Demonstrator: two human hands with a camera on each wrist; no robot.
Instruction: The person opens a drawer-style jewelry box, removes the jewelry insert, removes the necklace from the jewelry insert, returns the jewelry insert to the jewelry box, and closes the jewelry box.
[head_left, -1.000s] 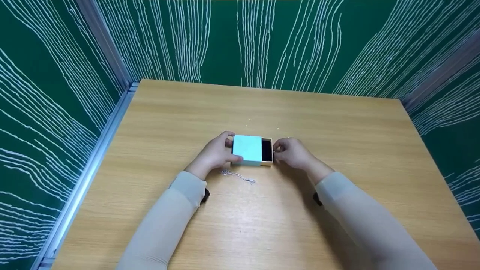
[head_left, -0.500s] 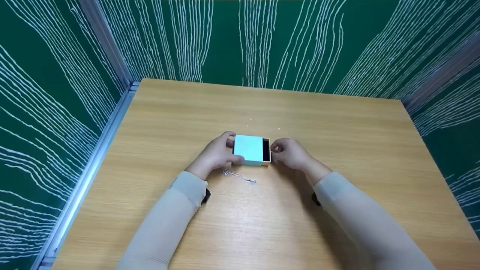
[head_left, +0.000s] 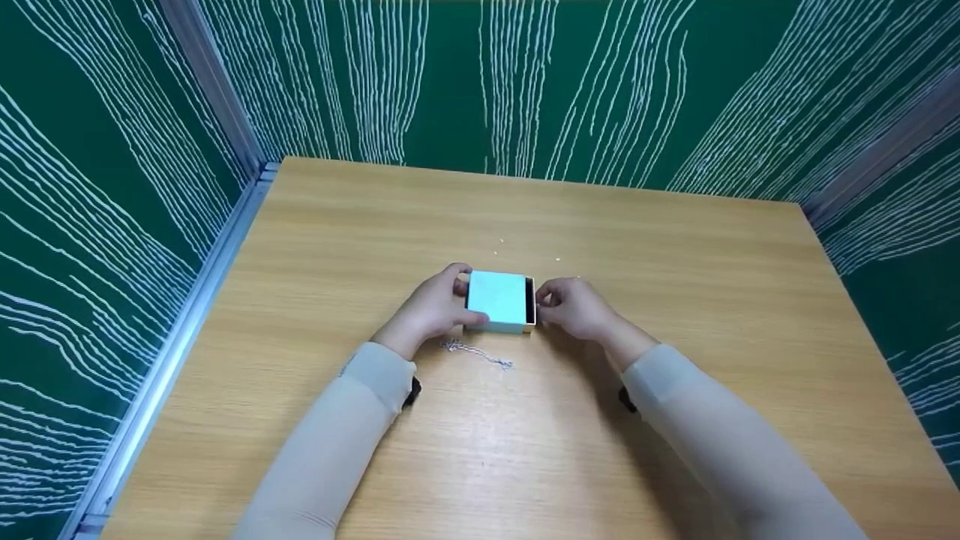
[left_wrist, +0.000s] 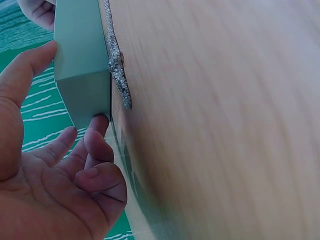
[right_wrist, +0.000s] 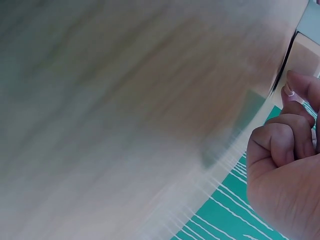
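Note:
A turquoise drawer box [head_left: 497, 301] lies on the wooden table, its drawer [head_left: 530, 327] sticking out slightly on the right with a thin strip of dark inside showing. From the left, my left hand [head_left: 424, 311] grips the sleeve of the box, thumb at the near edge and fingers at the far and left sides. My right hand [head_left: 581, 307] is at the drawer's end, thumb and forefinger pinching a small pale tab [right_wrist: 290, 92], the other fingers curled. Close to the box's near side lies a silvery chain [left_wrist: 118, 70].
Several tiny pale specks [head_left: 557, 259] dot the table [head_left: 645, 240] beyond the box. Green panels [head_left: 442, 90] with white wavy lines stand at the back and both sides. A metal rail [head_left: 165, 352] runs along the table's left edge.
The drawer has slid leftward into the sleeve, so the dark opening has narrowed. My right hand has moved left with it; my left hand and the chain have stayed almost still.

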